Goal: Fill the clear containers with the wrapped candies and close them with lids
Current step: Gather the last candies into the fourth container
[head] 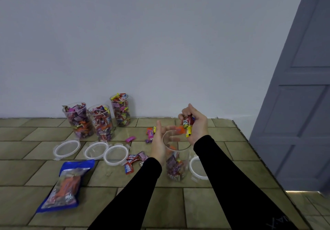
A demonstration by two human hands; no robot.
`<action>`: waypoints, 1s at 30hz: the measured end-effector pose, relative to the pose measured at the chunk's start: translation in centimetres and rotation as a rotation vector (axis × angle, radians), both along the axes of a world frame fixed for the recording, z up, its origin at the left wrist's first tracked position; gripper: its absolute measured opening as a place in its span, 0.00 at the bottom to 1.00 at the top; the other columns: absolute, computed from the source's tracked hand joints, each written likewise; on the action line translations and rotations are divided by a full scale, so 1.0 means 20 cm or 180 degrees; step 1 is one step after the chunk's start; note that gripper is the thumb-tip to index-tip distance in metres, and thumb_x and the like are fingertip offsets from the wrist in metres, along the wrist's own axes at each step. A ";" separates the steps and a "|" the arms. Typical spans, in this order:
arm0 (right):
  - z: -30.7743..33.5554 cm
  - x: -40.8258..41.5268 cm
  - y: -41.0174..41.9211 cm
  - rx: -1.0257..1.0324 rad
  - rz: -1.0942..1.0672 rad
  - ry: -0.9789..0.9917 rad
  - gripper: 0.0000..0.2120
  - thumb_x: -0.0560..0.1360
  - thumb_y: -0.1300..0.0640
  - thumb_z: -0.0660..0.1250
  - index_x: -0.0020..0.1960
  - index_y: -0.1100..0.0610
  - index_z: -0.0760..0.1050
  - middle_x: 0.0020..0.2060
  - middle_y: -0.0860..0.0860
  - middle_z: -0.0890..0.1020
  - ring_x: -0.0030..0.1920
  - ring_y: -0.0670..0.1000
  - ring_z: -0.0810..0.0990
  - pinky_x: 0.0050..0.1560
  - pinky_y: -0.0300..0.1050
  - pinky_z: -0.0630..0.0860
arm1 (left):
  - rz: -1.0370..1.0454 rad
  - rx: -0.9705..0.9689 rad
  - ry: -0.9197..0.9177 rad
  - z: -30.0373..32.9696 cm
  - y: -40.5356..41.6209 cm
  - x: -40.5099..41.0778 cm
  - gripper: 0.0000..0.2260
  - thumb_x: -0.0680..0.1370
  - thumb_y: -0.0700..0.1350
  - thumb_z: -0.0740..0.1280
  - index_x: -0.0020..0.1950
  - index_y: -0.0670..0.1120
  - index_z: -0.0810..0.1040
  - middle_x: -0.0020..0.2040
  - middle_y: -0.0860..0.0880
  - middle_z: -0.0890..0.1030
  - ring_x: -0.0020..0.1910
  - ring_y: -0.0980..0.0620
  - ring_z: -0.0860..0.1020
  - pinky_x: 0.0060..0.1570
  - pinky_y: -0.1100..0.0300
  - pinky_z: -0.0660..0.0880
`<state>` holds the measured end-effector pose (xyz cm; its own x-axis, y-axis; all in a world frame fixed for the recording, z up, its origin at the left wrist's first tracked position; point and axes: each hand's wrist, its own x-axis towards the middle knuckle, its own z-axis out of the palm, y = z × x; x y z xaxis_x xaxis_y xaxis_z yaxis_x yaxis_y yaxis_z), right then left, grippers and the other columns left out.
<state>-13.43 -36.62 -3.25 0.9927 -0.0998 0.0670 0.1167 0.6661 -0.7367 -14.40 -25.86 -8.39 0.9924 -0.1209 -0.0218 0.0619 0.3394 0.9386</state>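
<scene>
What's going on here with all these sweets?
A person is filling clear plastic jars with wrapped candies. The right hand grips a bunch of candies above the open, partly filled jar, while the left hand rests open beside its rim. Three full jars stand by the wall, their white-rimmed lids still off.

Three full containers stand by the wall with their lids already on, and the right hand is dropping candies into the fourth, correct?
Not quite. The head view shows the three full containers by the wall open, their three lids lying on the floor in front. The rest holds: the right hand holds candies over the fourth container.
</scene>
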 end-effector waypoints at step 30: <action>-0.03 0.04 0.02 -0.0293 0.0126 -0.0550 0.15 0.73 0.63 0.59 0.27 0.57 0.68 0.28 0.52 0.70 0.32 0.54 0.70 0.40 0.44 0.65 | 0.0096 -0.0126 0.0354 -0.07 0.01 0.03 0.34 0.77 0.67 0.52 0.47 0.38 0.82 0.47 0.36 0.83 0.51 0.38 0.76 0.57 0.43 0.69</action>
